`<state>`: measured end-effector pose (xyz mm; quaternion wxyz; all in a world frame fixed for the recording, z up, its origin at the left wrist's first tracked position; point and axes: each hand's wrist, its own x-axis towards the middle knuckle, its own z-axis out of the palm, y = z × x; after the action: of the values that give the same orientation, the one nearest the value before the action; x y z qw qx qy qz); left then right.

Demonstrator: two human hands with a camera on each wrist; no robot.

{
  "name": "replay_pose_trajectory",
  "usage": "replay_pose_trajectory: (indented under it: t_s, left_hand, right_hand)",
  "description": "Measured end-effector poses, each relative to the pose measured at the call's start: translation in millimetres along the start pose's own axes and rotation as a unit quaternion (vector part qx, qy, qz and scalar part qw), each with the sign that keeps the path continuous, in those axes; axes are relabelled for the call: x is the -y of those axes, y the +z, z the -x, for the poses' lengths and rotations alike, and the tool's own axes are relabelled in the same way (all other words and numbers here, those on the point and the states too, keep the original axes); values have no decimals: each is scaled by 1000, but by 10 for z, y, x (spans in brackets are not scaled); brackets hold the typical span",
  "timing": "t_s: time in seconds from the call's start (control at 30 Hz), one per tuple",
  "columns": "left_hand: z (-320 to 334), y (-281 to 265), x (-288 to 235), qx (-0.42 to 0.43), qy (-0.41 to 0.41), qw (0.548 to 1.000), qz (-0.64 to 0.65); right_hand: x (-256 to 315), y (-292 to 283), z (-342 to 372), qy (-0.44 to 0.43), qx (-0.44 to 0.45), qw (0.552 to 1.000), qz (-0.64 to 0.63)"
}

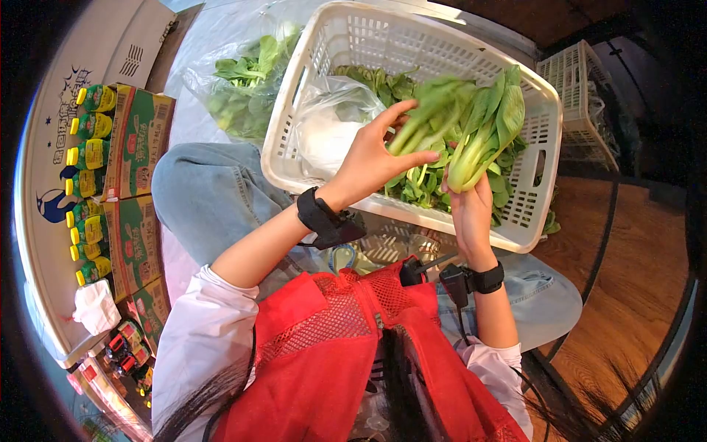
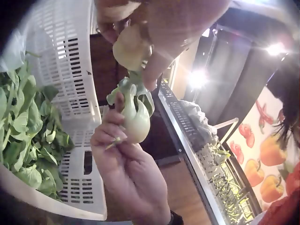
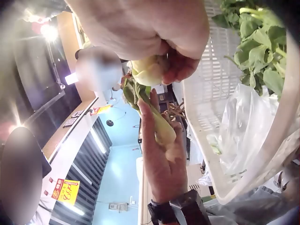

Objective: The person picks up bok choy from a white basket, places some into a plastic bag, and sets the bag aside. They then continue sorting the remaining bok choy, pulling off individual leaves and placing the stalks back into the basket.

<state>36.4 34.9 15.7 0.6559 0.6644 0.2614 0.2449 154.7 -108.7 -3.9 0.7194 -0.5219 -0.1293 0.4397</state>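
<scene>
My left hand (image 1: 372,158) holds a bok choy (image 1: 434,110) between thumb and fingers, its leaves blurred over the crate. Beside it, my right hand (image 1: 472,210) grips a second bok choy (image 1: 490,129) by its pale base, leaves pointing up. In the left wrist view, the base of the left hand's bok choy (image 2: 132,48) shows above the right hand's one (image 2: 136,123). The white plastic crate (image 1: 541,188) below contains loose leafy greens (image 1: 416,184) and a clear plastic bag (image 1: 331,121) with something white inside.
A clear bag of greens (image 1: 247,92) lies left of the crate. Another crate (image 1: 571,81) stands at the right on the wooden floor (image 1: 611,258). Cartons (image 1: 140,147) and a row of yellow bottles (image 1: 92,151) line the left side. The crate's near rim is close to the knees.
</scene>
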Motion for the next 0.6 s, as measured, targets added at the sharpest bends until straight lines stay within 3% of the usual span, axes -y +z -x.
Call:
replay_pose_trajectory:
  t_s: [0.17,0.2,0.27,0.37,0.5,0.6]
  left_hand:
    - [-21,-13,-70,-6,-132,986,101]
    - [-5,18,-6,13,-136,969,208]
    - [17,48,64,61,-120,963,234]
    - [41,93,101,93,-127,938,308]
    - [9,71,154,143,-148,909,363]
    - [1,97,81,173,-110,901,383]
  right_hand:
    - [-44,-66,33,-38,-16,978,203]
    - [-97,-104,30,-61,-19,965,256]
    - [-206,-94,30,-168,-54,895,409]
    - [54,192,114,-133,-6,906,401]
    - [160,301,140,-204,-8,891,405]
    - [169,269,147,-202,-9,897,392]
